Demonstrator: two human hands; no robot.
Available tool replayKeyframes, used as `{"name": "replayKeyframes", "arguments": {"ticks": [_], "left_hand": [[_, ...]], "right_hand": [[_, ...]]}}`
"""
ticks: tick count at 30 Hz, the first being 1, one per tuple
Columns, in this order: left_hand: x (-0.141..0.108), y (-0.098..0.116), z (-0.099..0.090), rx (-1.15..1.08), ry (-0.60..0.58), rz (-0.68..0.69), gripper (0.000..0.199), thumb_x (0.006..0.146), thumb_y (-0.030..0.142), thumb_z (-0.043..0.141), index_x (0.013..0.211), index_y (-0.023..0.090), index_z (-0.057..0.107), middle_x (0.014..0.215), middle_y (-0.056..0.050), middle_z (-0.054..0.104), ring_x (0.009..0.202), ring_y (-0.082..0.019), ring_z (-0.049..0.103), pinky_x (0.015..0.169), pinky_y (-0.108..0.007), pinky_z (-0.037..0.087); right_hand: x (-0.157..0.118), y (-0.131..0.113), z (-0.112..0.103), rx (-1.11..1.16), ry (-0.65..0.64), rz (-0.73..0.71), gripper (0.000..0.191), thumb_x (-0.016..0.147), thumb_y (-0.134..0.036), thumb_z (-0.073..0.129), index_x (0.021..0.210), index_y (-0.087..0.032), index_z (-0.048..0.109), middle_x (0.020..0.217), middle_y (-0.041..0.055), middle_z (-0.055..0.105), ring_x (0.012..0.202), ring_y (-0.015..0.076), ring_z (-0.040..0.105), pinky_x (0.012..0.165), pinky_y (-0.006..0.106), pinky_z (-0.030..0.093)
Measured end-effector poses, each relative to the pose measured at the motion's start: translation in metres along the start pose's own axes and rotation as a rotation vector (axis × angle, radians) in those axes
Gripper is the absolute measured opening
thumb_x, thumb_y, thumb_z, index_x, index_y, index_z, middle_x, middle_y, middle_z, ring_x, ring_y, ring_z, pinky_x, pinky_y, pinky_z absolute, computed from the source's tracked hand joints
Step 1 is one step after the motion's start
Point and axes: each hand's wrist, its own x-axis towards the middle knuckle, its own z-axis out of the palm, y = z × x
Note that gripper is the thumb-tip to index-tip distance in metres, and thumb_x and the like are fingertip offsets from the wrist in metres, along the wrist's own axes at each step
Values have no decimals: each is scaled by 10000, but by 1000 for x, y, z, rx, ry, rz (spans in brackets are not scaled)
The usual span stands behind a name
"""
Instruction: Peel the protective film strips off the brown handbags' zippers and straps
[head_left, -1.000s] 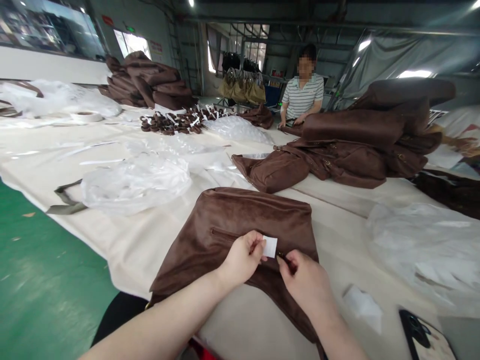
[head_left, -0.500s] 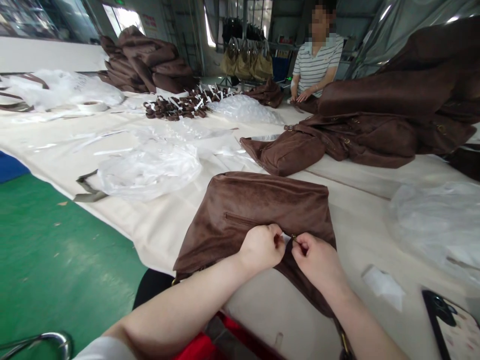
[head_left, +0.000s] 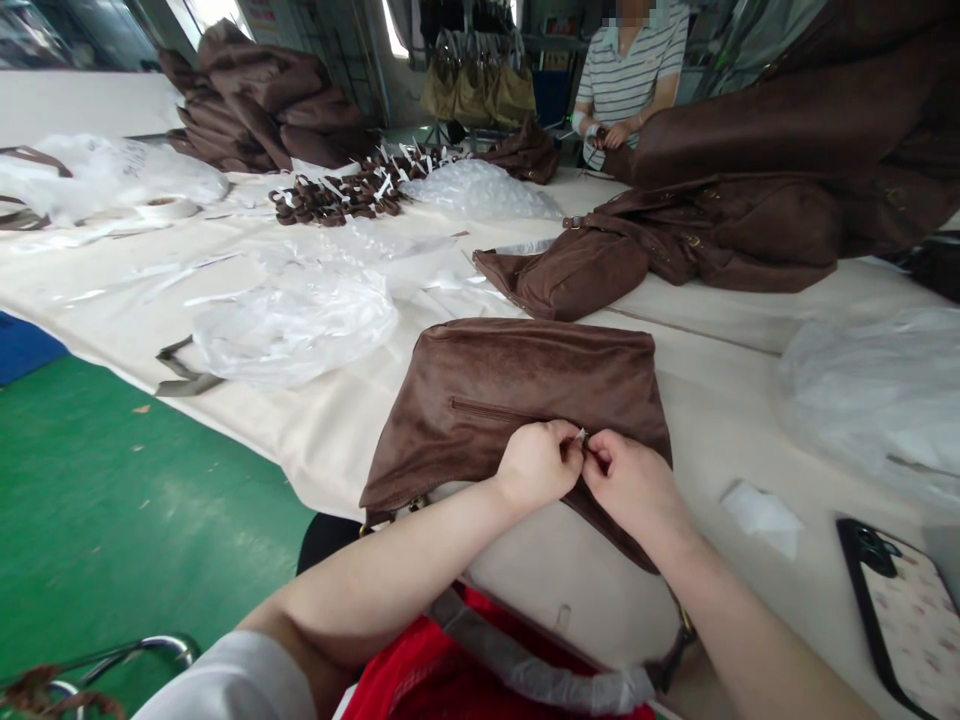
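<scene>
A brown suede-like shoulder bag [head_left: 525, 365] lies flat in front of me, its open edge towards me and a slit zip pocket on its upper face. At that edge my left hand [head_left: 541, 462] is closed in a pinch on a small white slip, mostly hidden by the fingers. Touching it from the right, my right hand [head_left: 628, 485] pinches a small brass-coloured metal piece [head_left: 584, 437] that looks like a zipper pull. The bag's strap [head_left: 540, 670], wrapped in clear film, hangs over red cloth at my lap.
Clear plastic bags [head_left: 300, 330] lie to the left, and more plastic [head_left: 877, 400] to the right. A phone [head_left: 904, 610] and a crumpled white paper [head_left: 763, 515] are at the right. Brown bags [head_left: 720, 235] are piled behind. A person [head_left: 634, 70] stands across the table.
Both hands have come closer together at the bag's edge, the white slip now nearly covered. The view has tilted down, showing the film-wrapped strap at my lap.
</scene>
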Motion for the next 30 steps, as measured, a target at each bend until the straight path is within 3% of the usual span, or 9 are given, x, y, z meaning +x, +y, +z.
{"name": "replayKeyframes", "arguments": {"ticks": [9, 17, 21, 25, 30], "left_hand": [[4, -2, 5, -33, -1, -54, 184, 834, 229, 467, 821, 207, 650, 802, -2, 692, 678, -134, 612, 596, -211, 431], [3, -1, -5, 31, -34, -94, 199, 847, 194, 450, 814, 191, 646, 780, -30, 690, 676, -146, 623, 624, -221, 445], [-1, -6, -13, -14, -21, -125, 200, 849, 209, 446, 808, 188, 640, 759, -23, 686, 669, -140, 627, 615, -211, 450], [-2, -10, -11, -177, -55, -156, 210, 851, 230, 439, 811, 178, 638, 739, -7, 683, 639, -120, 628, 593, -192, 454], [-3, -8, -8, -185, -14, -137, 211, 824, 200, 443, 803, 178, 652, 723, -5, 681, 623, -119, 606, 584, -195, 437]], "right_hand": [[-4, -1, -6, 244, -104, 41, 175, 793, -206, 507, 889, -227, 652, 763, 3, 693, 702, 159, 627, 610, 242, 398], [0, 9, -1, 299, -216, 178, 214, 811, -190, 471, 896, -194, 667, 702, 23, 691, 534, 128, 607, 504, 226, 410], [2, 12, 5, 559, -266, 254, 215, 830, -235, 470, 947, -190, 645, 719, 25, 678, 503, 119, 596, 443, 213, 436], [7, 7, 7, 905, -363, 332, 188, 828, -305, 500, 855, -171, 630, 656, 5, 632, 457, 96, 563, 380, 185, 424], [13, 0, 7, 1039, -353, 385, 121, 760, -274, 577, 727, -160, 598, 591, -18, 592, 406, 71, 517, 329, 156, 357]]}}
